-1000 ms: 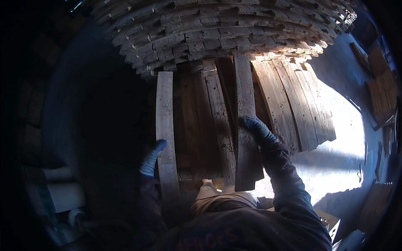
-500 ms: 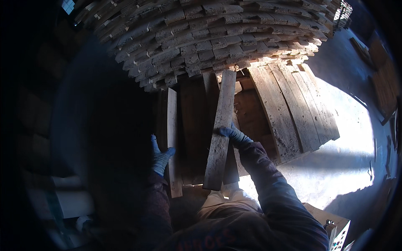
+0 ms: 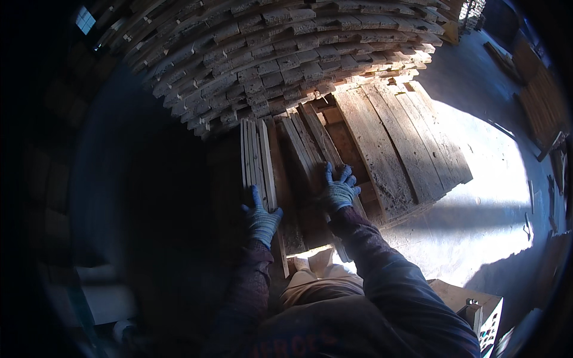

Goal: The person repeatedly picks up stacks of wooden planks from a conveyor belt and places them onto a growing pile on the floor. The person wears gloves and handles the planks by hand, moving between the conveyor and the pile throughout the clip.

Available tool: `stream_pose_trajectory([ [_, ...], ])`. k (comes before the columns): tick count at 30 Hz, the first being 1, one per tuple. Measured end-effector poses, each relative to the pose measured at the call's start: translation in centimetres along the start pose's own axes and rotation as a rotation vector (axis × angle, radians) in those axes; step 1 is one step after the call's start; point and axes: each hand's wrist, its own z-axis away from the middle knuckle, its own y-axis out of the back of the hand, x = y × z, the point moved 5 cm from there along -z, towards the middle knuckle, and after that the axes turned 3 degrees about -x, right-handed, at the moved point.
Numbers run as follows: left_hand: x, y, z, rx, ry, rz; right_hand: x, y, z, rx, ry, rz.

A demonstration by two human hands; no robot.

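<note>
My left hand (image 3: 262, 224), in a striped knit glove, lies at the near part of a row of narrow wooden boards (image 3: 256, 158) that sit on edge side by side. Its fingers and thumb are apart, resting over the boards without closing on them. My right hand (image 3: 341, 191), gloved the same way, is spread open over other loose boards (image 3: 307, 140) that lean to the left at their far ends. Nothing is held in it. Under its palm, the near parts of these boards are partly hidden.
A tall stack of layered boards (image 3: 286, 51) rises behind. Wide planks (image 3: 394, 143) lie flat to the right, partly in sunlight. A wooden box (image 3: 465, 298) with a perforated side stands at lower right. Panels (image 3: 540, 89) lean at the far right. The left side is dark.
My right hand has let go of the board it held, which now lies among the others. My left hand has moved right onto the boards. The view has shifted slightly.
</note>
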Motion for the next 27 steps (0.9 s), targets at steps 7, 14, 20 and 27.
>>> stream_pose_trajectory([
  [7,-7.9,-0.3,-5.0,0.15,-0.326,0.408,-2.1,2.1,0.9,-0.144,-0.003,-0.101],
  [14,-7.7,5.1,-2.4,-0.002,-0.595,0.638,5.9,5.7,2.3,-0.124,0.249,-0.829],
  [20,0.8,1.4,-1.4,-0.491,-0.982,0.944,13.7,4.7,19.0,0.242,0.39,-1.464],
  [27,13.5,-8.5,18.0,-1.251,-1.307,0.63,27.2,-0.2,49.9,1.125,-0.224,-1.554],
])
